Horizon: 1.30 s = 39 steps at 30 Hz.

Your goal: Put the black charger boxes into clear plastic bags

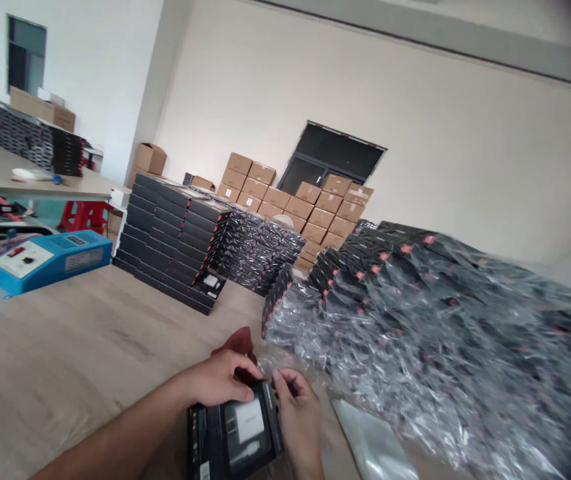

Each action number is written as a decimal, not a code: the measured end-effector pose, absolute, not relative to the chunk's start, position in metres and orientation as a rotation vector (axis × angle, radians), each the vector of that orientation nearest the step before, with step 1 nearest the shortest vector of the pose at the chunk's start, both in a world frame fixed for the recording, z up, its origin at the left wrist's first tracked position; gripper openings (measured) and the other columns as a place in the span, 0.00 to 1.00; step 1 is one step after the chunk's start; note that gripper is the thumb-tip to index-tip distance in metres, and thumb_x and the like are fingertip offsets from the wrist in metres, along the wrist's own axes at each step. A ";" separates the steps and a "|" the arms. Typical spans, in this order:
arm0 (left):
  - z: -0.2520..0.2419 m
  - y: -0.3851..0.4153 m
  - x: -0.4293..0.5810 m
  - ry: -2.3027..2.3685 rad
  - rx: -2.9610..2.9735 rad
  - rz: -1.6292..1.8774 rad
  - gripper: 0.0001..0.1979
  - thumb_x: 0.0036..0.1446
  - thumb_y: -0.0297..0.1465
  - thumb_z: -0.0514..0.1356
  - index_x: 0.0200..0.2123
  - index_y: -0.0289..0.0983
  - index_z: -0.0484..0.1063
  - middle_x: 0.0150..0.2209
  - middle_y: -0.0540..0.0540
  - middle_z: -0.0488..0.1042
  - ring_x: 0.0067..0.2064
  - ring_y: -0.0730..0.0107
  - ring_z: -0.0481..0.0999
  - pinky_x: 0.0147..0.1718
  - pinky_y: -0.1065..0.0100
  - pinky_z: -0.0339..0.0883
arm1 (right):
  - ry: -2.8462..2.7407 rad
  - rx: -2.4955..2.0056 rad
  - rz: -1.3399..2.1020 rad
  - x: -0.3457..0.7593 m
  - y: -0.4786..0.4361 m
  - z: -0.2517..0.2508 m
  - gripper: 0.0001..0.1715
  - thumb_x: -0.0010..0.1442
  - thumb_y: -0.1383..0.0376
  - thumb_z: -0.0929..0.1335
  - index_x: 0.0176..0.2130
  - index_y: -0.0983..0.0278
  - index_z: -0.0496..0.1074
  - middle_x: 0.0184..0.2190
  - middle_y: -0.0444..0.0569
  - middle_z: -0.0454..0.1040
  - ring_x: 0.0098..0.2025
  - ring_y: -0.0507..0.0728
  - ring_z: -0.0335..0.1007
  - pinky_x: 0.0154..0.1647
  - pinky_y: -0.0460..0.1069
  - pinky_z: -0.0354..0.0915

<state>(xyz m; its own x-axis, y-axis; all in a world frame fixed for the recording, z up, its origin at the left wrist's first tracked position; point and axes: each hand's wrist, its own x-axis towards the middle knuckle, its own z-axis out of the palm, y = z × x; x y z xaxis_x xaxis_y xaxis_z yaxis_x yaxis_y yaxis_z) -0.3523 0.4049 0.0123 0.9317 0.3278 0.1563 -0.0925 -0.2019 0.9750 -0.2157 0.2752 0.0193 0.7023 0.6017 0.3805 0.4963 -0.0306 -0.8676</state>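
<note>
A black box [242, 460] with a clear window lies tilted at the table's near edge; a white block and a white cable end show inside. My left hand [220, 379] grips its top edge, thumb on the front and fingers behind. Beside the box's upper right corner, my right hand [298, 407] pinches thumb and forefinger together at a clear plastic bag [285, 363], whose thin film bunches just beyond the fingertips. How far the bag reaches round the box I cannot tell. A flat pile of clear plastic bags [372, 440] lies to the right of my right hand.
Film-wrapped black boxes [415, 333] fill the table's right side. Unwrapped black boxes [165, 240] stand stacked at the back left, near a blue machine [52, 257]. A reddish-brown piece [238, 341] lies behind my left hand. Brown cartons [310, 210] are piled against the wall.
</note>
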 end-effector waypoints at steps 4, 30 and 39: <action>0.013 0.403 -0.352 0.233 1.662 0.444 0.20 0.40 0.26 0.65 0.41 0.35 0.72 0.38 0.48 0.74 0.36 0.70 0.71 0.35 0.72 0.62 | -0.926 -1.700 0.029 -0.218 0.274 0.019 0.21 0.51 0.49 0.69 0.24 0.64 0.70 0.19 0.42 0.68 0.23 0.52 0.63 0.25 0.45 0.60; 0.007 0.406 -0.348 0.295 1.938 0.586 0.23 0.49 0.27 0.56 0.51 0.40 0.72 0.50 0.46 0.73 0.50 0.63 0.70 0.50 0.68 0.61 | -1.066 -1.705 -0.002 -0.222 0.276 0.013 0.18 0.54 0.52 0.68 0.25 0.64 0.72 0.21 0.44 0.72 0.25 0.53 0.66 0.26 0.44 0.61; 0.017 0.404 -0.354 0.363 2.015 0.624 0.14 0.49 0.27 0.55 0.40 0.37 0.74 0.40 0.49 0.76 0.39 0.69 0.74 0.39 0.71 0.64 | -1.169 -1.739 -0.171 -0.207 0.273 0.008 0.11 0.55 0.58 0.64 0.30 0.63 0.71 0.26 0.47 0.74 0.29 0.55 0.70 0.32 0.47 0.65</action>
<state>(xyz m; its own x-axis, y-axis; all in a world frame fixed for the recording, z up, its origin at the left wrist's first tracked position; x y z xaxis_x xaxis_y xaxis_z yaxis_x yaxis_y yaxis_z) -0.3535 0.4040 0.0175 0.8250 0.4912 0.2794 0.0005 -0.4951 0.8689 -0.2072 0.2733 0.0085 0.5239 0.6231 0.5807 0.7634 -0.0411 -0.6447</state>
